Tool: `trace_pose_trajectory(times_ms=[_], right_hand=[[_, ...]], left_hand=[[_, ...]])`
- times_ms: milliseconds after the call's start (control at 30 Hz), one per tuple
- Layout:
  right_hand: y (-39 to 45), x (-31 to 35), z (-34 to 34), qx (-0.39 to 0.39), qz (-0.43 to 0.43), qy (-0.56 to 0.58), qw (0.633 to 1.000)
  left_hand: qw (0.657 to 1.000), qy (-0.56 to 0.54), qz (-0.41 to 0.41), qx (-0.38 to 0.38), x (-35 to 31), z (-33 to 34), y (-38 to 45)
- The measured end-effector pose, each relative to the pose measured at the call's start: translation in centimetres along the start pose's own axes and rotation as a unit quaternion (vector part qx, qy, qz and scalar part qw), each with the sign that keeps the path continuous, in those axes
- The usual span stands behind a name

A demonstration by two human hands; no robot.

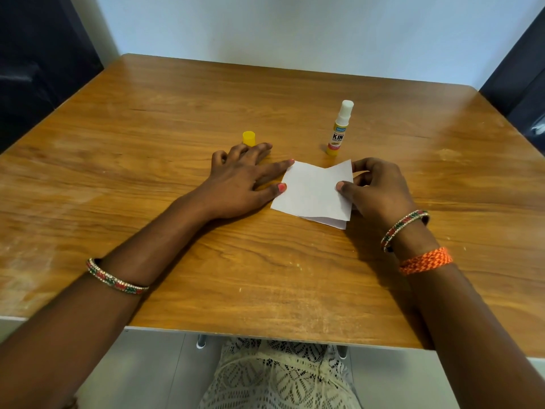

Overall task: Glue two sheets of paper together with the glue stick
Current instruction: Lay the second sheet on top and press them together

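While the left hand point(239, 181) lies spread flat on the table point(177, 119), its fingertips touching the left edge of the paper point(312, 193), the right hand point(374, 190) pinches the paper's right edge between thumb and curled fingers. The glue stick point(339, 131) stands upright and uncapped at 12 o'clock from the paper; its cap point(248, 138) stands at 10 o'clock, behind the left hand.

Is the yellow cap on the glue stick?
No, the glue stick stands uncapped, and the yellow cap stands apart on the table.
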State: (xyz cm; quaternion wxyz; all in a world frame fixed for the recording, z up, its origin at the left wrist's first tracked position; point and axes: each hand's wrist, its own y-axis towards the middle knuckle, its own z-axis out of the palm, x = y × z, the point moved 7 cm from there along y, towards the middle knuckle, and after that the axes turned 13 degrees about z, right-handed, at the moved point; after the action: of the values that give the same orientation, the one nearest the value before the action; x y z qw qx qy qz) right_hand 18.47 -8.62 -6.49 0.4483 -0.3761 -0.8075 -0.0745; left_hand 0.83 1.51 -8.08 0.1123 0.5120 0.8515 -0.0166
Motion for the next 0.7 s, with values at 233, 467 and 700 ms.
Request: trace_pose_trajectory(times_ms=[233,467,700], right_hand=[[-0.3,0.2,0.0,-0.018,-0.009,-0.017,1.000],[-0.9,0.6,-0.2,-0.050,-0.034,-0.034,0.998],[-1.5,1.1,0.1,-0.078,-0.057,-0.065,0.993]], left_hand=[[1.000,0.006,0.006,0.016,0.1,0.4,0.1],[0.999,0.012,-0.003,0.032,0.1,0.7,0.1],[1.000,0.010,-0.002,0.023,0.1,0.7,0.2]])
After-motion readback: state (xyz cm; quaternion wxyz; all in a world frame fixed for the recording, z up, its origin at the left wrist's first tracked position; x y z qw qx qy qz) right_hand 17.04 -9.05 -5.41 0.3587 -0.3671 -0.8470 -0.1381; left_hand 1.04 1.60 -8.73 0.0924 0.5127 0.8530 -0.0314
